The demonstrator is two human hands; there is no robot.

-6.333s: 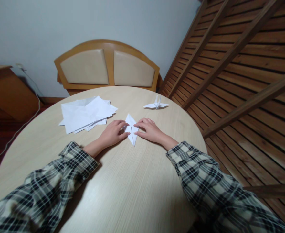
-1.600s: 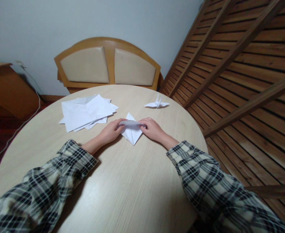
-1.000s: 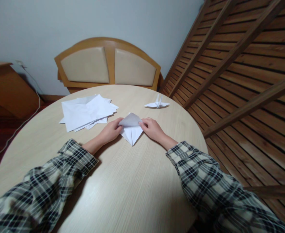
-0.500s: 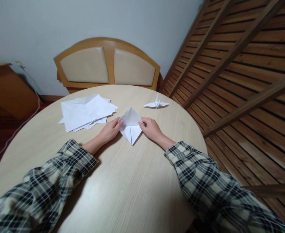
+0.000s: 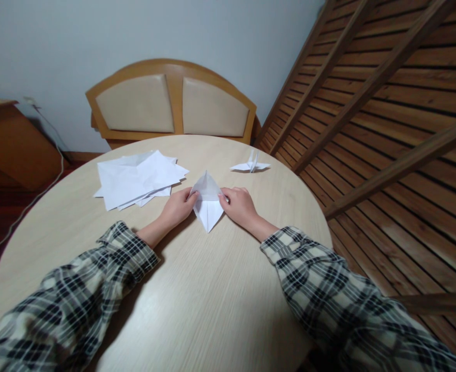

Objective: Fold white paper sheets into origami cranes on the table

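Observation:
A half-folded white paper piece (image 5: 208, 204) lies on the round pale wooden table (image 5: 197, 289), its lower tip pointing towards me and its upper flap lifted. My left hand (image 5: 178, 206) pinches the flap's left edge. My right hand (image 5: 239, 204) pinches its right edge. Both hands rest on the table on either side of the paper, fingers curled on it. Plaid sleeves cover both forearms.
A loose stack of white sheets (image 5: 138, 178) lies to the left of my hands. A finished paper crane (image 5: 250, 165) stands at the far right of the table. A padded wooden chair back (image 5: 171, 103) is behind the table. Slatted wooden frames (image 5: 386, 103) lean at the right.
The kite-shaped paper lay flat under my fingertips earlier; its top layer has since been opened and lifted upward, and both hands have drawn closer, narrowing the raised flap.

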